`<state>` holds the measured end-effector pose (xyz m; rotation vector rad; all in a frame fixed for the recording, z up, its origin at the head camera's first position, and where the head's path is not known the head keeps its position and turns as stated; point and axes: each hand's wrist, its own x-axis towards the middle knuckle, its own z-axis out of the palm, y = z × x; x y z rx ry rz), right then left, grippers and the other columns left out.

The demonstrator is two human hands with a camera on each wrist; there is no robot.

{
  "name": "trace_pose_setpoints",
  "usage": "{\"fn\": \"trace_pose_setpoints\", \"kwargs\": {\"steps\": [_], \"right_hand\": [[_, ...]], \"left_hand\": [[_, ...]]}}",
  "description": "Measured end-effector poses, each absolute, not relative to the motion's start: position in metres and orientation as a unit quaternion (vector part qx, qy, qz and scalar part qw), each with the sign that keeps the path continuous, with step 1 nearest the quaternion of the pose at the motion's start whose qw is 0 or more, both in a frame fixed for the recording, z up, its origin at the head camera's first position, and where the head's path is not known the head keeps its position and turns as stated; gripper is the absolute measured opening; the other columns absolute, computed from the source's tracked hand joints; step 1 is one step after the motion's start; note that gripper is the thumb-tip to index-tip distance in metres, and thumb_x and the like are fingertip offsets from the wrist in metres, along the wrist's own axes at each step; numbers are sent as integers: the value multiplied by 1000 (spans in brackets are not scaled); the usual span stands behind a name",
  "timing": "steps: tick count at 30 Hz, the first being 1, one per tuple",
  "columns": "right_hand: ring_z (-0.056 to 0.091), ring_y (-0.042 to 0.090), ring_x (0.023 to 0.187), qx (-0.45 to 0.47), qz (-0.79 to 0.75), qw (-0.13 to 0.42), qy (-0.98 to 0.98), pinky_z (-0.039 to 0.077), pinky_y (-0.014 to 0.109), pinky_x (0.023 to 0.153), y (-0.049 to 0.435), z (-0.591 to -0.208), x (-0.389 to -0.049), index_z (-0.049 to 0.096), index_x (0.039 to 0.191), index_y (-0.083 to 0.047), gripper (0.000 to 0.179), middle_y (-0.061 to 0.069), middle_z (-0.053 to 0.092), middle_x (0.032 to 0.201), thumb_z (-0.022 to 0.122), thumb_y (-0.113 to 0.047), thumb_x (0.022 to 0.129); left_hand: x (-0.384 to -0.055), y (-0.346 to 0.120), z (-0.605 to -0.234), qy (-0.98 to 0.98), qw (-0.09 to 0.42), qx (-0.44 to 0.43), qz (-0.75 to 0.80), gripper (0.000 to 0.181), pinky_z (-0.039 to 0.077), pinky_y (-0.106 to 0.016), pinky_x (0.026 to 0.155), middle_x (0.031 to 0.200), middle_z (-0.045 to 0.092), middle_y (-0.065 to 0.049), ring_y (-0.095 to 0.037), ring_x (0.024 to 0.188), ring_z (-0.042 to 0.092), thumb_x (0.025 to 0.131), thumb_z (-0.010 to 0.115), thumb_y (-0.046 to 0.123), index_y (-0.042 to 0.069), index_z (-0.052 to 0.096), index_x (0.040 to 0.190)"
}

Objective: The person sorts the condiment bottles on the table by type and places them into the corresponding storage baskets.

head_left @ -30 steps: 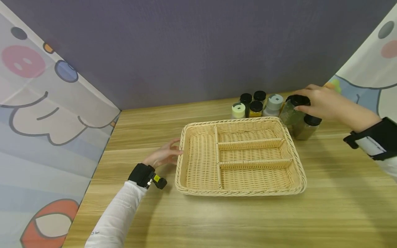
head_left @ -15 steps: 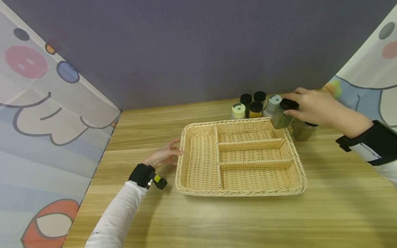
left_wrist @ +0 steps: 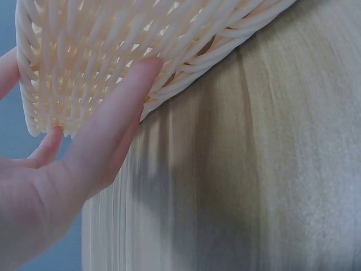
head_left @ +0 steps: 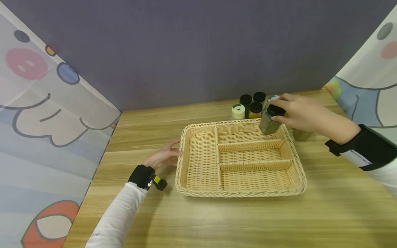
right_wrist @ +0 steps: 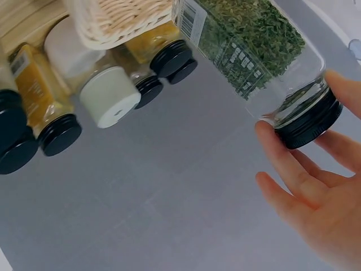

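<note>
- The right hand (head_left: pixel 299 111) pinches the herb jar (head_left: pixel 269 122) by its black lid (right_wrist: pixel 310 118), thumb on one side, fingertips on the other.
- The jar is over the back compartment on the basket's (head_left: pixel 305 179) right side, near the back rim, and leans a little; I cannot tell whether its base touches the weave.
- Green flakes fill much of the clear jar, and a barcode label (right_wrist: pixel 192 22) shows near its base.
- The left hand (head_left: pixel 164 155) has its fingers spread and fairly relaxed, touching the basket's left side; in the left wrist view one finger lies along the outer wall.
- The basket stands on the wooden table (head_left: pixel 217 220), with one long compartment at left and three stacked from back to front at right.
- Behind it stand a pale yellow-lidded jar (head_left: pixel 238 112), a black-lidded jar with yellow contents (head_left: pixel 255 109), two more black-lidded jars (head_left: pixel 246 100) and a grey-lidded jar (head_left: pixel 273 98), the last partly hidden by the right hand and herb jar.
- A brown jar (head_left: pixel 302 135) stands just beside the basket's right end, its top covered by the right hand.
- Both wrists wear black straps (head_left: pixel 141 175) over white sleeves (head_left: pixel 116 213).
- A purple-grey panel (head_left: pixel 198 51) rises behind the table.
</note>
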<state>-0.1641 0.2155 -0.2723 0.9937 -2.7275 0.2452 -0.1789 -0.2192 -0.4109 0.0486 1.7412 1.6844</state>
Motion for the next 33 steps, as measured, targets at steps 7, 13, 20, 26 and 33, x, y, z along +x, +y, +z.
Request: {"fn": "trace_pose_setpoints", "kwargs": {"steps": [7, 13, 20, 26, 33], "right_hand": [[53, 23, 63, 381, 88, 127, -912, 49, 40, 50, 202, -273, -161, 52, 111, 1, 45, 20, 54, 94, 69, -17, 73], [53, 24, 69, 383, 81, 125, -912, 49, 39, 51, 190, -273, -156, 53, 111, -1, 45, 18, 55, 93, 69, -20, 73], [50, 13, 56, 385, 98, 82, -914, 48, 31, 43, 175, -274, -152, 51, 114, 1, 45, 21, 54, 99, 66, -19, 77], [47, 9, 53, 397, 125, 56, -908, 48, 29, 46, 164, -280, -151, 49, 115, 2, 44, 20, 53, 98, 64, -17, 78], [50, 13, 57, 406, 151, 63, -899, 50, 29, 48, 154, -288, -151, 50, 114, 3, 44, 19, 53, 96, 66, -13, 76]], "left_hand": [[-178, -220, -411, 673, 352, 20, 651, 66, 45, -56, 85, 124, 38, -27, -34, 104, 48, 84, 53, 2, 14, 15, 136], [-178, -221, -410, 670, 353, 16, 653, 68, 45, -56, 85, 124, 37, -28, -36, 105, 47, 83, 55, 3, 15, 15, 136], [-177, -221, -411, 669, 350, 24, 655, 68, 45, -57, 85, 125, 38, -28, -36, 106, 47, 82, 57, 6, 15, 16, 136], [-177, -221, -411, 669, 353, 27, 654, 68, 44, -57, 86, 125, 38, -28, -35, 106, 47, 82, 56, 4, 16, 15, 136], [-177, -221, -411, 667, 354, 27, 655, 67, 43, -57, 87, 125, 38, -29, -35, 106, 47, 83, 54, 3, 15, 15, 136]]}}
